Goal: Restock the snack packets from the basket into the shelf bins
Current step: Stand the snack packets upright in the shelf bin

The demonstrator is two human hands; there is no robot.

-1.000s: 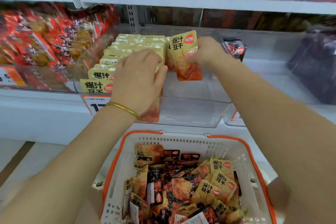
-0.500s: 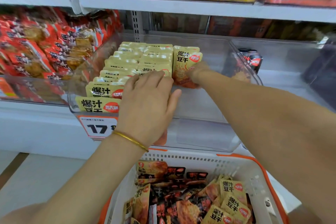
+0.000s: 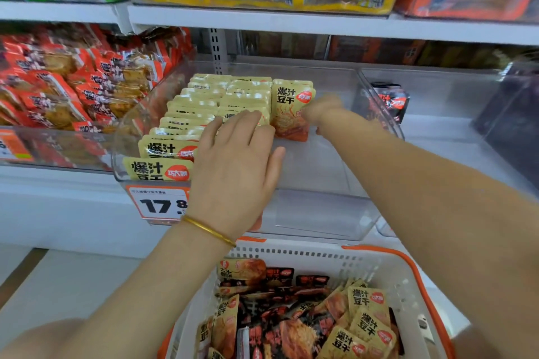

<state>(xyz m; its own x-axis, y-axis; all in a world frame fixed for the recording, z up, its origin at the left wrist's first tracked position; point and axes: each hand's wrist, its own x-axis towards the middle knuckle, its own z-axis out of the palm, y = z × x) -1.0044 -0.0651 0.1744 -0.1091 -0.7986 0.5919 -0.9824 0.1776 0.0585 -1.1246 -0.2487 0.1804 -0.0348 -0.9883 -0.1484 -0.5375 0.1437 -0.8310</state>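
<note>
- The left hand (image 3: 233, 166), mid-frame, lies flat with straight, slightly spread fingers on the front rows of yellow packets (image 3: 204, 102) and hides part of them.
- The right hand (image 3: 322, 112), blurred, curls its fingers at the lower right edge of an upright packet (image 3: 291, 108) and appears to pinch it.
- That packet stands at the right end of the rows inside the clear bin (image 3: 320, 213), whose right half is bare.
- The basket (image 3: 393, 271), bottom centre, holds mixed yellow and dark packets.
- The left wrist covers part of the price tag (image 3: 159, 204) on the bin front.
- Red packets (image 3: 73, 87) fill the upper-left bin.
- A black packet (image 3: 390, 100) sits in the right-hand bin.
</note>
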